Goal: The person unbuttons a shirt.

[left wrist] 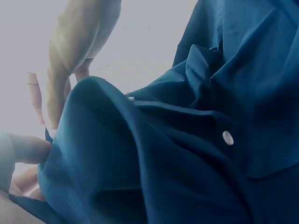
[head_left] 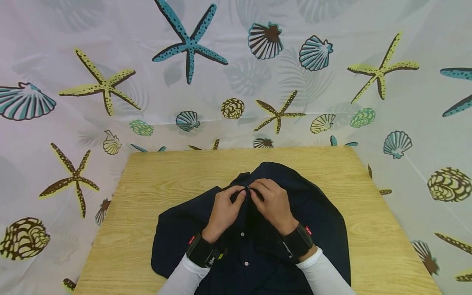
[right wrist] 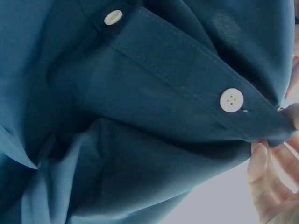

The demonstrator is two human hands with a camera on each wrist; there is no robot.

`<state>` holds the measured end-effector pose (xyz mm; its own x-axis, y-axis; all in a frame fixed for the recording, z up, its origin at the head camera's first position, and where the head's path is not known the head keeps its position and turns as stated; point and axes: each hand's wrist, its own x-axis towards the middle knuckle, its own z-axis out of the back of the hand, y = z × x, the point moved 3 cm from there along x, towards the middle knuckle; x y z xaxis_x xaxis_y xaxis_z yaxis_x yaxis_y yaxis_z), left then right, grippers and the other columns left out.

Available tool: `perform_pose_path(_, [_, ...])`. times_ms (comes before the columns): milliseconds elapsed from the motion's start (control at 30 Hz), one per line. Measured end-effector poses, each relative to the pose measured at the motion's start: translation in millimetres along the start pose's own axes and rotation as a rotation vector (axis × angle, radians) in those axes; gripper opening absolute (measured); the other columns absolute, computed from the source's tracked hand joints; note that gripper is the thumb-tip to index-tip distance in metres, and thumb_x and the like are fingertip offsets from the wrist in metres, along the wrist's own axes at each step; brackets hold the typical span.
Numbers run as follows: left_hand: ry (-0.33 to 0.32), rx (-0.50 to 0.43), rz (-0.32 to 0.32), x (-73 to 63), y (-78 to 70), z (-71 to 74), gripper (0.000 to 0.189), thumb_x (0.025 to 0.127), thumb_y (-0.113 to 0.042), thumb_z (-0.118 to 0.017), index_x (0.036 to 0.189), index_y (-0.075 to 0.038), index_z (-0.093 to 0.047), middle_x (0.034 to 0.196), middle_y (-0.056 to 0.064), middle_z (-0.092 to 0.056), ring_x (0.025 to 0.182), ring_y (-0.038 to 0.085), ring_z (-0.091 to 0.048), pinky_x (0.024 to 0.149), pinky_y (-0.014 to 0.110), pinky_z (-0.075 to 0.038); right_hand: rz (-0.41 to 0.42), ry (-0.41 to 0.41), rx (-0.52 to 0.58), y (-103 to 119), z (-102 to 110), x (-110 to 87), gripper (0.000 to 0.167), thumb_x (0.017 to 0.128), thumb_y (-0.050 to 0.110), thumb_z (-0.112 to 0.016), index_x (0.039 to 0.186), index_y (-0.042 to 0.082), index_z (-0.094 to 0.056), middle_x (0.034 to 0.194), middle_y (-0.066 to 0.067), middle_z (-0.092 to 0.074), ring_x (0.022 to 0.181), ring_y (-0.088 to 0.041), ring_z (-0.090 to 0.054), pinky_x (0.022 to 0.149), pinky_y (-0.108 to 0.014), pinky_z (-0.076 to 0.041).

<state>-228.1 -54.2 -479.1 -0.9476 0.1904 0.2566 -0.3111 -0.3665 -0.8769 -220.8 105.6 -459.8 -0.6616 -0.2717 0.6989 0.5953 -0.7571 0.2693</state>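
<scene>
A dark navy button-up shirt lies spread in front of me, its white buttons running down the front placket. My left hand pinches the cloth near the top of the placket between thumb and fingers. Close beside it, fingertips almost meeting, my right hand pinches the placket's other side. A small pale spot shows between the fingertips, largely hidden by them. In the right wrist view, a white four-hole button sits close to the pinched end of the placket. The left wrist view shows a raised fold of cloth at the fingers.
The shirt rests on a light wood-grain table. Behind and at both sides hangs a white curtain printed with starfish and shells. Below the hands, a lower shirt button shows between the forearms.
</scene>
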Motion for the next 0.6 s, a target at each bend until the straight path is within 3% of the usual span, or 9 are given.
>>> perform_pose_path(133, [0.002,0.006,-0.007,-1.1,0.0,-1.9,0.023,0.098,-0.024,-0.061,0.112,-0.012,-0.074,0.099,0.005,-0.075,0.09,0.015,-0.068,0.083,0.032,-0.051,0.047,-0.021,-0.09,2.2,1.6,2.4,0.01,0.082,0.014,-0.077,0.091,0.009,-0.077,0.092,-0.005,-0.067,0.08,-0.019,-0.062,0.063,-0.031,-0.055])
perform_pose_path(267, [-0.001,0.013,-0.007,-1.1,-1.0,-2.3,0.022,0.098,-0.023,-0.061,0.11,-0.011,-0.074,0.109,0.005,-0.075,0.095,0.017,-0.069,0.086,0.036,-0.053,0.065,0.003,-0.167,4.4,1.7,2.8,0.01,0.082,0.016,-0.078,0.089,0.01,-0.077,0.087,-0.003,-0.066,0.074,-0.017,-0.06,0.058,-0.028,-0.053])
perform_pose_path(400, [-0.002,0.035,0.0,-0.9,-0.7,-3.4,0.021,0.097,-0.021,-0.062,0.11,-0.01,-0.075,0.111,0.006,-0.074,0.103,0.02,-0.069,0.09,0.04,-0.054,0.049,0.043,-0.188,5.4,0.9,1.8,0.01,0.083,0.017,-0.077,0.091,0.011,-0.077,0.083,-0.001,-0.069,0.067,-0.014,-0.064,0.055,-0.027,-0.053])
perform_pose_path(600, [0.001,0.074,-0.033,-1.3,-1.6,-5.6,0.021,0.097,-0.019,-0.062,0.11,-0.008,-0.075,0.109,0.008,-0.074,0.094,0.019,-0.071,0.084,0.037,-0.055,0.023,0.092,-0.173,5.5,-1.9,-1.5,0.012,0.084,0.012,-0.076,0.096,0.009,-0.076,0.079,-0.002,-0.073,0.061,-0.012,-0.067,0.053,-0.027,-0.052])
